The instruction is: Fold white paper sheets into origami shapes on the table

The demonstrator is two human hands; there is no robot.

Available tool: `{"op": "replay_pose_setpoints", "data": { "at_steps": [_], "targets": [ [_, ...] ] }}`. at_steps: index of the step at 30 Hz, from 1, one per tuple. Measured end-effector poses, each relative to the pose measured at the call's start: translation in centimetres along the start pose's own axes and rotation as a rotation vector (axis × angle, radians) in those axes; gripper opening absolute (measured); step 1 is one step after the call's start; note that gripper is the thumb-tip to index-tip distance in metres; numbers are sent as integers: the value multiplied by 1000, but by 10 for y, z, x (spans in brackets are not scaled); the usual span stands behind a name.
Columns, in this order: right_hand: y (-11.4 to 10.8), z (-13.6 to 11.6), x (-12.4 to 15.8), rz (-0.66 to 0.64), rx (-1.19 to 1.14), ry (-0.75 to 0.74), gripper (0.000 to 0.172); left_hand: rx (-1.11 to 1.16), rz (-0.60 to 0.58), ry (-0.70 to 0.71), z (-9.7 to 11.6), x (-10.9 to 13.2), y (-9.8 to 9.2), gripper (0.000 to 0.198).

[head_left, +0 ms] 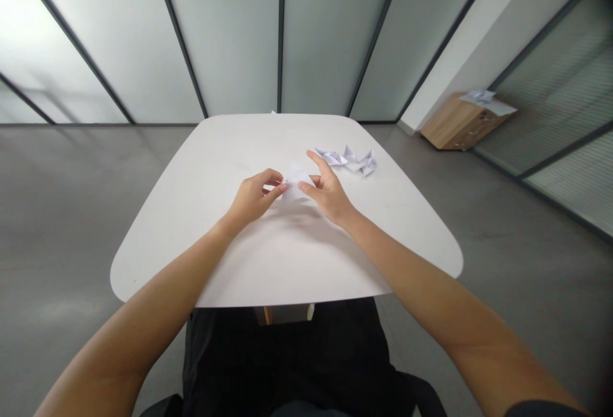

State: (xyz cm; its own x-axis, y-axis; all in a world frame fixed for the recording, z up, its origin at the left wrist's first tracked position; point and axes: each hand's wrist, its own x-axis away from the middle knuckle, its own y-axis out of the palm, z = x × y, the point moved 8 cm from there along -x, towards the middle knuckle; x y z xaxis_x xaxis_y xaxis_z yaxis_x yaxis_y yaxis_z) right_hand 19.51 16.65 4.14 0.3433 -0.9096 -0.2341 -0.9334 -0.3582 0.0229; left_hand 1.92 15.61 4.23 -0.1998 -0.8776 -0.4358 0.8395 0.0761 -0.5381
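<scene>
white rounded-corner surface (287, 264), standing on grey polished floor (71, 212), before frosted glass partitions (230, 34) with dark frames. far right: wooden drawer cabinet (462, 124), loose white paper (483, 100) on top. on the surface, centre: white paper sheet (297, 181), pinched at its left edge by left hand (251, 198), fingers closed narrow. right hand (325, 193) spread wide, thumb against the sheet's right side. just beyond it, folded paper pieces (345, 159) lie in a loose row.
</scene>
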Motion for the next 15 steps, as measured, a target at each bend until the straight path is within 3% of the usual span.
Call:
{"op": "replay_pose_setpoints", "data": {
  "at_steps": [4, 8, 11, 15],
  "targets": [
    [-4, -1, 0, 20, 1, -23, 96, -7, 13, -4, -1, -1, 1, 42],
    [4, -1, 0, -73, -138, -38, 103, 75, 26, -23, -2, -1, 0, 43],
    [8, -6, -1, -121, -206, -75, 101, 238, -36, -36, -4, 1, 6, 45],
    [9, -8, -3, -128, -171, -103, 102, 348, -125, -54, -5, 3, 17, 66]
  ]
}}
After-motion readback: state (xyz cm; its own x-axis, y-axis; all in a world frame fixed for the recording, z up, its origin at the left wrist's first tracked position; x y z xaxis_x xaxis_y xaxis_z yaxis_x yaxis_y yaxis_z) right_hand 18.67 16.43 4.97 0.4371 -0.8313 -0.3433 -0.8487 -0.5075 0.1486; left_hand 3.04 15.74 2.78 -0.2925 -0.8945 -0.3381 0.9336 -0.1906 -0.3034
